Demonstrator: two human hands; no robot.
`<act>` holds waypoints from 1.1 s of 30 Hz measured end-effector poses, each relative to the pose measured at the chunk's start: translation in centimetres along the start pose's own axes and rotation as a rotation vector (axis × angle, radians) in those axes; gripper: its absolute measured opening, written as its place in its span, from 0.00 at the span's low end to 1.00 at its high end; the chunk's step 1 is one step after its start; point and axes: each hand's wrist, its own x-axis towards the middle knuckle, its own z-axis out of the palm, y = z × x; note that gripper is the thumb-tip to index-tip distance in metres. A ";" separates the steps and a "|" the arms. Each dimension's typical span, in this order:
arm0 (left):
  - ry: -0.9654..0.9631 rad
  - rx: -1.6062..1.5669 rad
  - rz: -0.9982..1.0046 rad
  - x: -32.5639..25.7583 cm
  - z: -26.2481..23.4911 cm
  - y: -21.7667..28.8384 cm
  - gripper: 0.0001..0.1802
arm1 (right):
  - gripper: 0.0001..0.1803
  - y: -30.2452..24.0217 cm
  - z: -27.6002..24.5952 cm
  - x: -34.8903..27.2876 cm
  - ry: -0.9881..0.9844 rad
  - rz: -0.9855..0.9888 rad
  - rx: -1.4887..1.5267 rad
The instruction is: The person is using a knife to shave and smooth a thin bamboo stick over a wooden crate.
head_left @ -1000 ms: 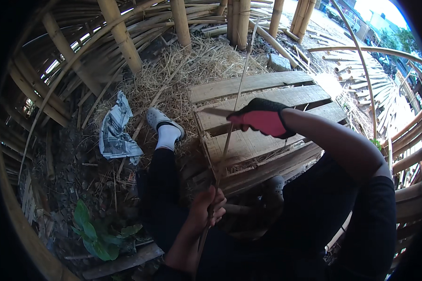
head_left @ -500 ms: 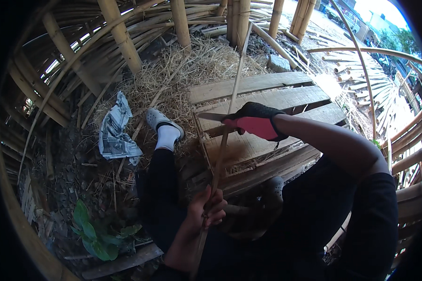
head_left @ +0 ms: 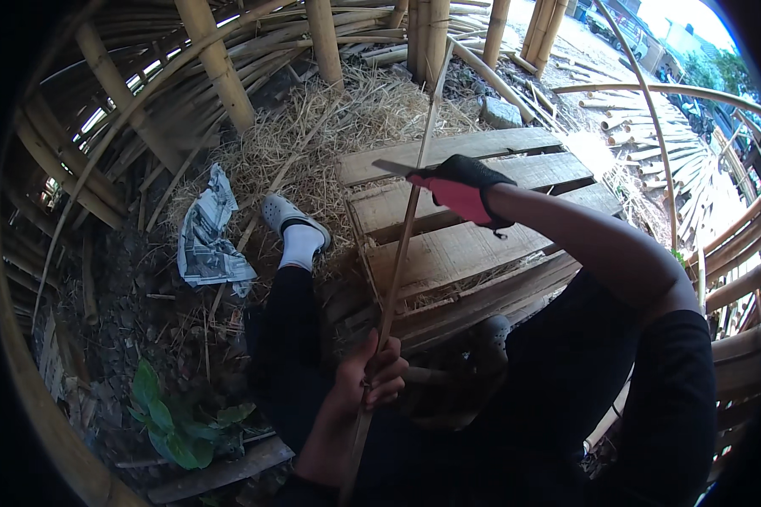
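A long, thin bamboo strip (head_left: pixel 400 262) runs slantwise from my lap up over a wooden pallet (head_left: pixel 448 258). My bare left hand (head_left: pixel 372 376) is closed around its lower part, near my knee. My right hand (head_left: pixel 461 188), in a red and black glove, is closed on a knife; its handle is hidden in the glove. The knife blade (head_left: pixel 391 167) points left and crosses the upper part of the strip. Whether the blade's edge touches the strip there I cannot tell.
Crumpled newspaper (head_left: pixel 211 232) lies left of my clog-shod foot (head_left: pixel 292 220). Dry straw (head_left: pixel 313 139) covers the ground beyond. Upright bamboo poles (head_left: pixel 325 46) stand behind it, near a grey stone block (head_left: pixel 500 114). A leafy green plant (head_left: pixel 167 422) grows at lower left. Cut bamboo (head_left: pixel 651 144) lies to the right.
My right hand has slid the knife upward and away along the strip. My left hand keeps its grip in nearly the same place.
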 end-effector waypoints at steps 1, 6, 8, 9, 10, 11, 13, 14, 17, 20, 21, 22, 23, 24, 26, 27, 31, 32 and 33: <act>-0.024 -0.056 -0.005 -0.2 -0.5 -0.1 0.27 | 0.28 -0.6 1.2 -1.1 -0.094 -0.066 -0.104; -0.060 -0.067 -0.007 0.2 -1.0 -0.2 0.26 | 0.27 1.4 1.7 0.6 -0.233 -0.263 -0.060; -0.037 -0.062 0.009 0.2 -1.0 -0.5 0.26 | 0.27 0.0 -0.7 0.6 -0.028 -0.080 -0.172; -0.036 -0.066 0.002 0.1 -1.0 -0.6 0.26 | 0.28 -0.1 -0.6 -0.1 -0.042 -0.027 -0.119; -0.056 -0.088 0.008 -0.1 -1.3 -0.4 0.26 | 0.29 -0.6 0.0 -0.6 -0.060 0.014 -0.064; -0.075 -0.110 0.014 -0.2 -1.5 -0.3 0.25 | 0.28 -0.6 1.3 -1.3 -0.131 -0.078 -0.119; -0.082 -0.146 -0.003 -0.1 -1.6 -0.4 0.25 | 0.28 -0.2 3.0 -2.3 -0.219 -0.154 -0.211; -0.088 -0.186 -0.019 0.0 -1.7 -0.3 0.25 | 0.28 -0.1 2.6 -1.8 -0.216 -0.155 -0.210; -0.090 -0.133 -0.018 0.4 -1.4 -0.4 0.25 | 0.31 0.0 0.5 -1.2 -0.185 -0.064 -0.115; 0.031 -0.120 -0.011 -0.1 -0.7 -0.2 0.26 | 0.22 -0.5 3.4 -3.4 -0.250 -0.244 -0.401; 0.030 -0.117 -0.009 -0.2 -0.9 -0.1 0.26 | 0.25 -0.6 4.8 -4.2 -0.175 -0.356 -0.392; 0.022 -0.084 0.009 -0.2 -1.0 -0.2 0.26 | 0.25 -0.9 4.3 -4.2 -0.172 -0.359 -0.392; 0.014 -0.052 0.027 -0.3 -1.2 -0.2 0.26 | 0.26 -1.2 3.3 -4.1 -0.198 -0.271 -0.343; 0.009 -0.052 0.028 -0.2 -1.0 -0.1 0.26 | 0.27 -2.0 2.1 -4.1 -0.223 -0.178 -0.296; 0.040 0.061 0.042 0.0 -0.1 0.0 0.26 | 0.29 -2.1 0.2 -2.8 -0.137 0.074 -0.255; 0.042 0.060 0.045 -0.3 0.2 0.0 0.26 | 0.30 -1.9 1.0 -3.4 -0.076 -0.018 -0.310; 0.120 0.086 0.066 -0.9 0.1 -0.9 0.26 | 0.30 -1.7 1.1 -3.5 -0.114 -0.070 -0.209; 0.111 0.081 0.075 -0.9 -0.2 -0.9 0.26 | 0.30 -1.7 0.7 -3.2 -0.164 -0.048 -0.130; 0.114 0.076 0.074 -0.9 -0.1 -0.9 0.26 | 0.31 -1.9 0.3 -2.7 -0.112 0.029 -0.139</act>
